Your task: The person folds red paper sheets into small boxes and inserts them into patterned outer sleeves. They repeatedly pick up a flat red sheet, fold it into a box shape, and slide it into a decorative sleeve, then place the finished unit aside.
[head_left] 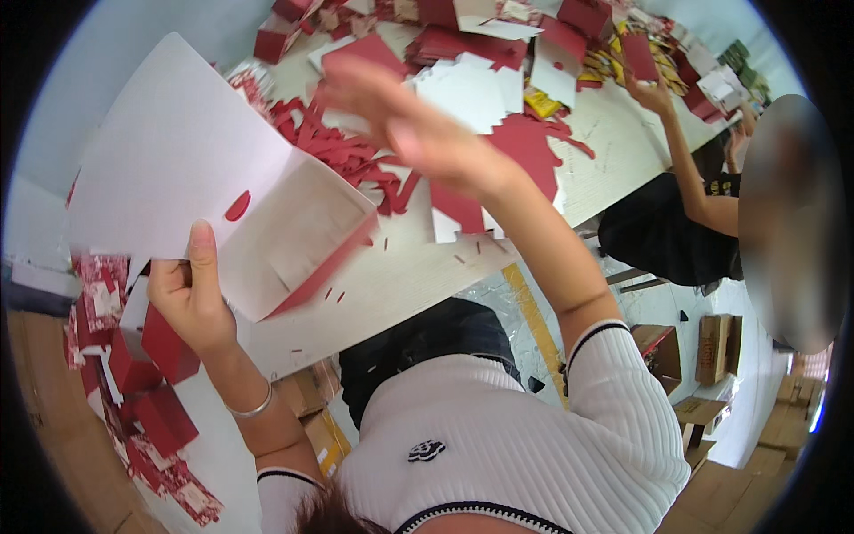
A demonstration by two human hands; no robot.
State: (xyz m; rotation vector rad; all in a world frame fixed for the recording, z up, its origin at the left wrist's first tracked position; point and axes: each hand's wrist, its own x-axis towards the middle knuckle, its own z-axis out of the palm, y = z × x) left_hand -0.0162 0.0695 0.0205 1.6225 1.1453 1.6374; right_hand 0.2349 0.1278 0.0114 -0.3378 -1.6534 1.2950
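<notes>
My left hand (197,298) grips a folding gift box (298,236) by the edge near its hinge, thumb on the white inside. The box is red outside and white inside, with its lid (173,151) raised and a small red half-round tab on it. Nothing shows inside the box. Over the table, my right hand (414,133) is lifted with its fingers stretched out, blurred by motion, and appears to hold nothing. Below and behind it lie a heap of red ribbons (334,147) and red flat sheets (520,156).
White sheets (463,93) and red boxes (280,37) crowd the table's far side, near a yellow packet (541,102). A co-worker's hand (654,93) holds a red piece at the right. Finished-looking red boxes (165,418) pile at the left; cartons (719,347) stand on the floor.
</notes>
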